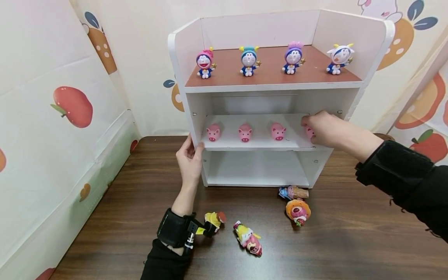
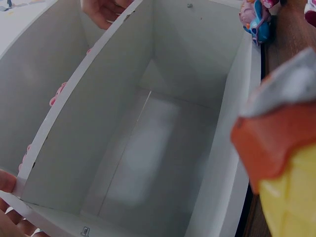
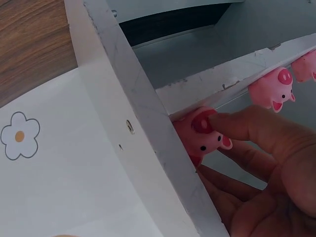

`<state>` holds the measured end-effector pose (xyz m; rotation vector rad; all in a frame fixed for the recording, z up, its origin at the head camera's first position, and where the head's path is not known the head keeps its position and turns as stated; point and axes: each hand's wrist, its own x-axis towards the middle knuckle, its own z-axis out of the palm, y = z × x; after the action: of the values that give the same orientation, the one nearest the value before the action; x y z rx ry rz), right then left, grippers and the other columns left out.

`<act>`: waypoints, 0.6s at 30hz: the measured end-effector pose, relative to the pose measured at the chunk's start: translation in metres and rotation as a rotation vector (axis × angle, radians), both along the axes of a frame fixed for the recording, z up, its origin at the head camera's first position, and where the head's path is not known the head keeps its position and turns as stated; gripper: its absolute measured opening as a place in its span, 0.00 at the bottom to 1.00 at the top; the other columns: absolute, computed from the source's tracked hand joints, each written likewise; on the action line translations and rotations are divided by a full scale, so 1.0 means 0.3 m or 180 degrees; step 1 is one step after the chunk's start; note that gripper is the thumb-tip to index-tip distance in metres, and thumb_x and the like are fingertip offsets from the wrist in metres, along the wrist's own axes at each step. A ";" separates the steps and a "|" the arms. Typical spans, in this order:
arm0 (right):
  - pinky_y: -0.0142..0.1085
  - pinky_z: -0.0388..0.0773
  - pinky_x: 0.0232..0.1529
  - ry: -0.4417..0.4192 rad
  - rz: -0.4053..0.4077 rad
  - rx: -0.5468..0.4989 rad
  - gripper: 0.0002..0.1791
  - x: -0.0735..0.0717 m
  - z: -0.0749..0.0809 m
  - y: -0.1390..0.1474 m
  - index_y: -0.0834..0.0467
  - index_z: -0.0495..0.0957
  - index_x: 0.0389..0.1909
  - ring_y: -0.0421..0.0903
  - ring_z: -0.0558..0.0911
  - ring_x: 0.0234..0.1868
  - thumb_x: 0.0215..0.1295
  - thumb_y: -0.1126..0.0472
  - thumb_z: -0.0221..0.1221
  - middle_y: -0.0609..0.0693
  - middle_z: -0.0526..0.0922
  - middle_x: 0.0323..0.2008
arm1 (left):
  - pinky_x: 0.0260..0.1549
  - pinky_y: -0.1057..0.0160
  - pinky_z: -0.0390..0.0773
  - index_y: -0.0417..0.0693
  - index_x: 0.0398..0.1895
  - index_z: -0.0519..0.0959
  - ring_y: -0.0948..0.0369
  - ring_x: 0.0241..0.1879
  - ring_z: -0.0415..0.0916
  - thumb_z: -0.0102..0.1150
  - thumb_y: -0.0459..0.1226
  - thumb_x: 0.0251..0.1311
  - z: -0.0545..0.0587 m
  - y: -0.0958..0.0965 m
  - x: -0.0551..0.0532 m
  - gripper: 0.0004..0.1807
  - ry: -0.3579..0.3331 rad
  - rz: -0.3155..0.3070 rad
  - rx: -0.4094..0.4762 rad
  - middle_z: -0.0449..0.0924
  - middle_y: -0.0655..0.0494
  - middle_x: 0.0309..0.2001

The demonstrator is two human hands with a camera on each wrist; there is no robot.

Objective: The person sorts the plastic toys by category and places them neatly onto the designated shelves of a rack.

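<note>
My right hand [image 1: 325,126] is at the right end of the middle shelf and pinches a pink pig figurine [image 3: 200,133]. In the right wrist view its thumb lies on the snout, with the other fingers behind the pig. Three more pigs stand in a row to the left: a left one [image 1: 213,132], a middle one [image 1: 245,133] and a right one [image 1: 278,132]. My left hand [image 1: 190,159] grips the left side panel of the white shelf unit [image 1: 257,147], thumb at the front edge and fingers round the outside.
Several costumed cat figurines, among them a pink-hooded one [image 1: 205,64], line the brown top shelf [image 1: 269,64]. On the wooden floor [image 1: 336,241] lie a yellow figurine [image 1: 214,219], a yellow-and-pink one [image 1: 247,238], an orange-rimmed one [image 1: 298,212] and a blue-and-tan one [image 1: 293,193].
</note>
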<state>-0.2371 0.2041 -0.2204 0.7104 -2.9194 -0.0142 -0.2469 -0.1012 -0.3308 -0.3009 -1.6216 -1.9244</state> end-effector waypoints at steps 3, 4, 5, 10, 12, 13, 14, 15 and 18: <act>0.37 0.65 0.18 -0.0041 -0.0034 0.0020 0.12 0.000 -0.004 -0.001 0.68 0.71 0.31 0.47 0.68 0.19 0.42 0.77 0.58 0.51 0.66 0.17 | 0.46 0.60 0.70 0.30 0.55 0.67 0.51 0.50 0.69 0.47 0.22 0.53 0.001 0.002 0.001 0.22 0.0025 0.0001 -0.0019 0.69 0.37 0.53; 0.37 0.64 0.18 -0.0046 -0.0037 0.0025 0.12 0.000 -0.005 -0.001 0.69 0.71 0.32 0.47 0.67 0.19 0.42 0.78 0.57 0.51 0.66 0.17 | 0.46 0.60 0.70 0.30 0.55 0.67 0.51 0.50 0.69 0.47 0.22 0.53 0.001 0.003 0.001 0.22 0.0029 -0.0002 -0.0023 0.69 0.37 0.53; 0.37 0.65 0.18 -0.0064 -0.0047 0.0026 0.13 0.000 -0.005 0.000 0.70 0.71 0.34 0.47 0.68 0.19 0.42 0.78 0.57 0.52 0.67 0.17 | 0.46 0.60 0.70 0.30 0.55 0.67 0.51 0.50 0.69 0.47 0.22 0.53 0.001 0.003 0.000 0.22 0.0032 -0.0005 -0.0029 0.69 0.37 0.53; 0.37 0.65 0.19 -0.0075 -0.0052 -0.0007 0.20 0.005 -0.002 0.001 0.73 0.72 0.42 0.48 0.69 0.21 0.43 0.77 0.57 0.58 0.74 0.23 | 0.46 0.60 0.69 0.29 0.55 0.67 0.51 0.50 0.69 0.48 0.22 0.53 0.002 0.004 0.003 0.23 0.0006 -0.0009 0.0005 0.69 0.36 0.53; 0.38 0.67 0.20 -0.0042 -0.0038 -0.0031 0.21 0.014 0.002 -0.001 0.73 0.72 0.43 0.49 0.70 0.23 0.43 0.76 0.59 0.61 0.76 0.27 | 0.47 0.60 0.69 0.29 0.55 0.67 0.50 0.51 0.69 0.48 0.22 0.53 0.003 0.003 0.004 0.23 0.0007 -0.0018 0.0008 0.69 0.36 0.53; 0.39 0.69 0.21 -0.0014 -0.0018 -0.0045 0.21 0.020 0.005 -0.001 0.73 0.72 0.43 0.49 0.71 0.23 0.43 0.76 0.60 0.62 0.77 0.28 | 0.47 0.60 0.69 0.30 0.55 0.67 0.50 0.51 0.69 0.47 0.22 0.53 0.003 0.003 0.004 0.22 0.0014 -0.0019 0.0005 0.69 0.36 0.53; 0.39 0.69 0.21 0.0039 0.0018 -0.0070 0.20 0.029 0.008 -0.002 0.72 0.73 0.41 0.49 0.71 0.23 0.43 0.75 0.61 0.61 0.76 0.27 | 0.47 0.59 0.69 0.30 0.55 0.67 0.50 0.51 0.69 0.47 0.22 0.53 0.003 0.002 0.004 0.22 0.0021 -0.0024 0.0002 0.69 0.36 0.53; 0.41 0.71 0.22 0.0091 0.0045 -0.0089 0.20 0.039 0.011 -0.002 0.71 0.74 0.41 0.50 0.72 0.24 0.42 0.75 0.63 0.61 0.77 0.28 | 0.47 0.59 0.69 0.30 0.55 0.67 0.50 0.51 0.69 0.47 0.22 0.53 0.002 0.001 0.003 0.22 0.0036 -0.0026 -0.0002 0.69 0.36 0.53; 0.44 0.74 0.25 0.0266 0.0122 -0.0136 0.19 0.075 0.014 -0.004 0.69 0.75 0.38 0.51 0.73 0.26 0.41 0.72 0.65 0.61 0.77 0.29 | 0.47 0.59 0.69 0.30 0.55 0.67 0.50 0.51 0.69 0.47 0.22 0.53 0.001 -0.001 0.003 0.22 0.0060 -0.0018 -0.0029 0.69 0.37 0.53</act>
<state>-0.2145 0.2030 -0.2162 0.7405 -2.8174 0.0218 -0.2460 -0.1014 -0.3306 -0.3266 -1.6194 -1.9136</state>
